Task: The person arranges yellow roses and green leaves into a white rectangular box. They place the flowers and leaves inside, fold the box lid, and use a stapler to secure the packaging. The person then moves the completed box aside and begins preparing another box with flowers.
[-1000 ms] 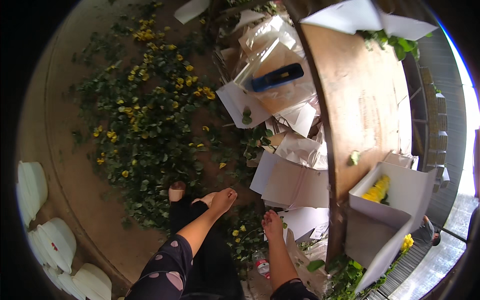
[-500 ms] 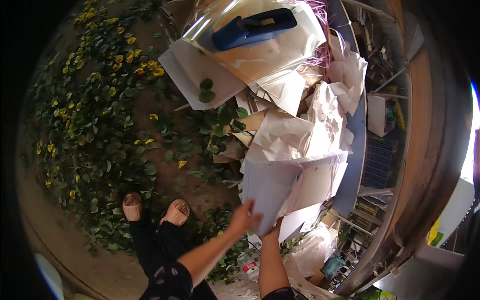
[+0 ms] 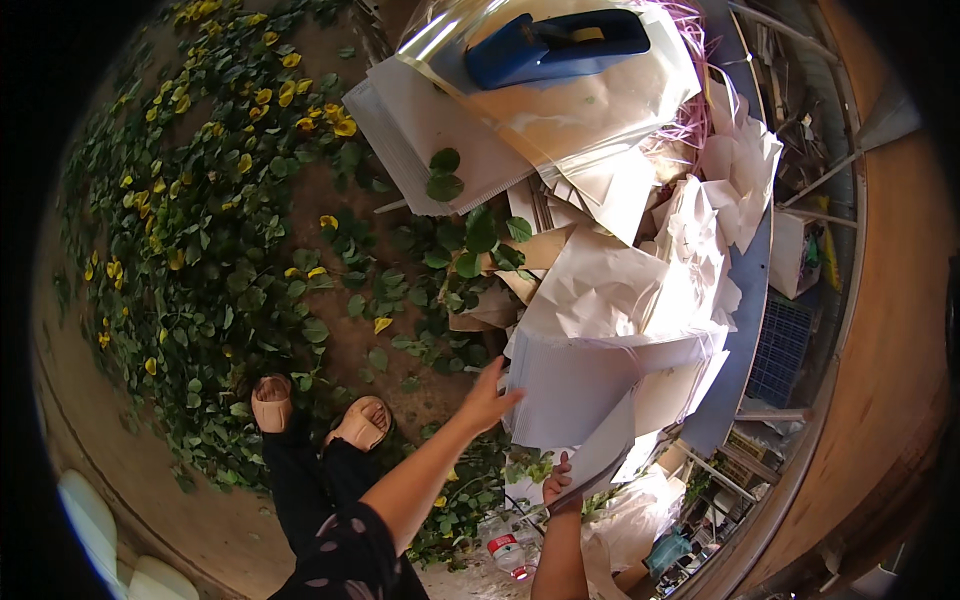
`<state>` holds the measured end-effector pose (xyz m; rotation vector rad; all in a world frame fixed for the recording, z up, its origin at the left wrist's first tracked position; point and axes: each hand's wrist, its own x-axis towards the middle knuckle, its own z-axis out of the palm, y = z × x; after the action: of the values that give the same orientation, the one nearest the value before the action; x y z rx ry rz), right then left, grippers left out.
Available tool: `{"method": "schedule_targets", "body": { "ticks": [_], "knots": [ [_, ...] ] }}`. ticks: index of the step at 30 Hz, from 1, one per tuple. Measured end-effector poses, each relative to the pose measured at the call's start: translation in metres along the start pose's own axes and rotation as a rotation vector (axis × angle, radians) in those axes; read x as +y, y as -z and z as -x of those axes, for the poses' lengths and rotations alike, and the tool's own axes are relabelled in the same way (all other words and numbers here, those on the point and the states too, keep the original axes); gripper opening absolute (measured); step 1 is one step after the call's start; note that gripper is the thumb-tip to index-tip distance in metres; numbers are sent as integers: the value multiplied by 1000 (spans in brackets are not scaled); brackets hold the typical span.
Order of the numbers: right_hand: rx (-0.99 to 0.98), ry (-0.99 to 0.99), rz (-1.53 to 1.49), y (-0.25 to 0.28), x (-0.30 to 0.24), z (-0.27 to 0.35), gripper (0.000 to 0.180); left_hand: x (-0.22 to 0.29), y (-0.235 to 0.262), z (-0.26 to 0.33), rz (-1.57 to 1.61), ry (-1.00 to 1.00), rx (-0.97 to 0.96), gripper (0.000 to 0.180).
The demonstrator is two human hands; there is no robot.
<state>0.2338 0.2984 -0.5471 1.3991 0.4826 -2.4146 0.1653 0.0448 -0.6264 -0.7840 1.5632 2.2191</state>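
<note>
A stack of white paper [image 3: 570, 395] leans at the near end of a paper pile. My left hand [image 3: 485, 398] is at the stack's left edge, fingers apart, the thumb side close to or touching the paper. My right hand [image 3: 558, 483] is closed on the lower corner of a paper sheet [image 3: 608, 450], which tilts away from the stack's right side. It may be more than one sheet. Crumpled white paper [image 3: 595, 285] lies just beyond the stack.
Clear plastic and a blue tool with a looped handle [image 3: 550, 50] top the far pile, near purple strips [image 3: 688, 30]. A blue-grey board edge [image 3: 735, 340] runs along the right. Leafy plants [image 3: 230, 260] cover the left ground. A plastic bottle [image 3: 507, 548] lies near my right forearm.
My right hand has moved down and slightly right, drawing the sheet apart from the stack. My left hand has come up to the stack's left edge. The view has shifted.
</note>
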Motion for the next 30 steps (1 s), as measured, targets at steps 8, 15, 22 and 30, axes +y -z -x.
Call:
{"method": "schedule_targets", "body": {
  "ticks": [8, 15, 22, 30],
  "knots": [
    [82, -6, 12, -10, -3, 5, 36, 35, -55, 19, -97, 130, 210, 89],
    [93, 61, -17, -4, -10, 4, 36, 45, -64, 25, -250, 28, 149, 85],
    [396, 329, 449, -79, 2, -9, 35, 46, -53, 46, 28, 78, -44, 81],
    [519, 340, 464, -74, -42, -20, 37, 40, 7, 111, 76, 48, -119, 80]
  ]
}}
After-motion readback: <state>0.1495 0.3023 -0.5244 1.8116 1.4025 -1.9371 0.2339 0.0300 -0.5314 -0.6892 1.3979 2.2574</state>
